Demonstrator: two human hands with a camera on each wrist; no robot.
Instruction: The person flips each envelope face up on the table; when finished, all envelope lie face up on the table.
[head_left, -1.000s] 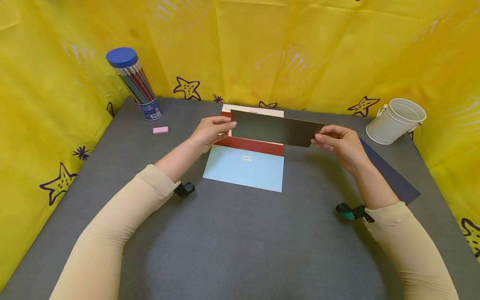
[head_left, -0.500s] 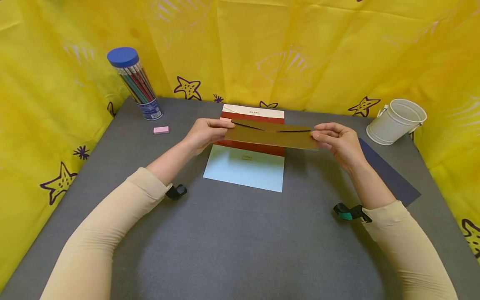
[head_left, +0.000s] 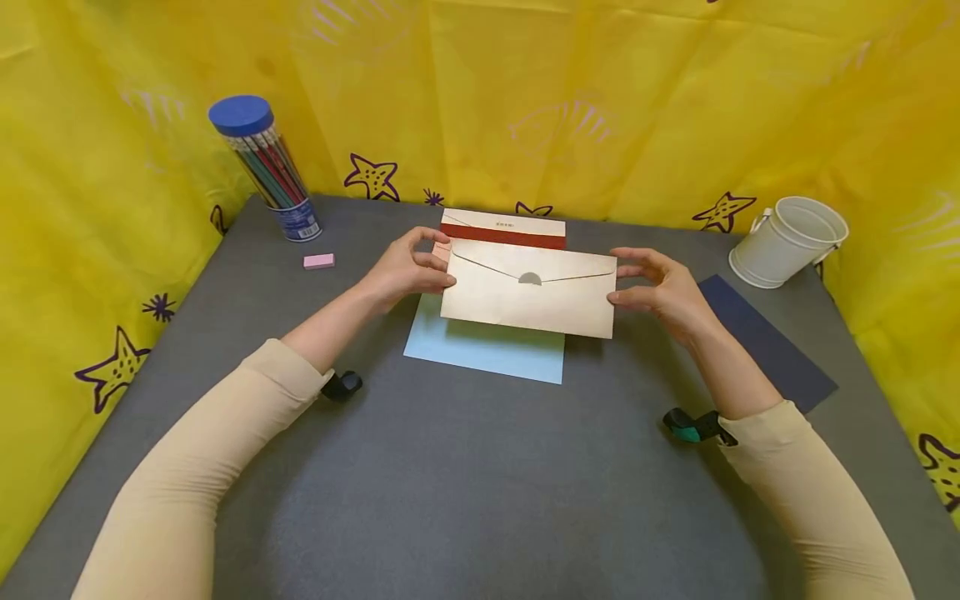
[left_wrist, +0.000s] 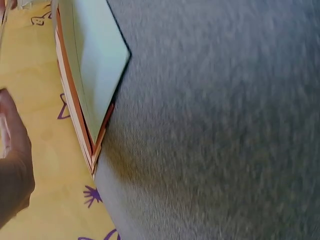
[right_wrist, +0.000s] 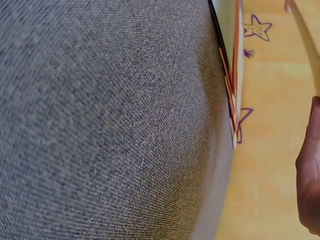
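A cream-gold envelope (head_left: 517, 302) hangs over the stack, its flap side with a grey half-round seal facing the head camera. My left hand (head_left: 405, 265) pinches its left edge, and my right hand (head_left: 663, 292) pinches the right one. Beneath lies the pile: a light blue envelope (head_left: 487, 357) in front, a red envelope (head_left: 517, 239) and a white-flapped envelope (head_left: 532, 226) behind, all partly covered. From the left wrist, the blue envelope (left_wrist: 102, 55) tops the pile, with my left hand (left_wrist: 17, 165) at the edge. The right wrist view catches my right hand (right_wrist: 311, 180) under the held envelope (right_wrist: 307, 45).
A blue-lidded tub of pencils (head_left: 273, 171) stands at the back left, with a pink eraser (head_left: 318, 261) in front. To the right are a white bucket (head_left: 783, 242) and a dark blue sheet (head_left: 768, 346). Yellow printed cloth (head_left: 622, 100) hangs behind the grey table (head_left: 480, 483).
The envelope has turned over between my hands, from a dark face to its pale flap side, and come a little lower and nearer. The pile and other things stayed put.
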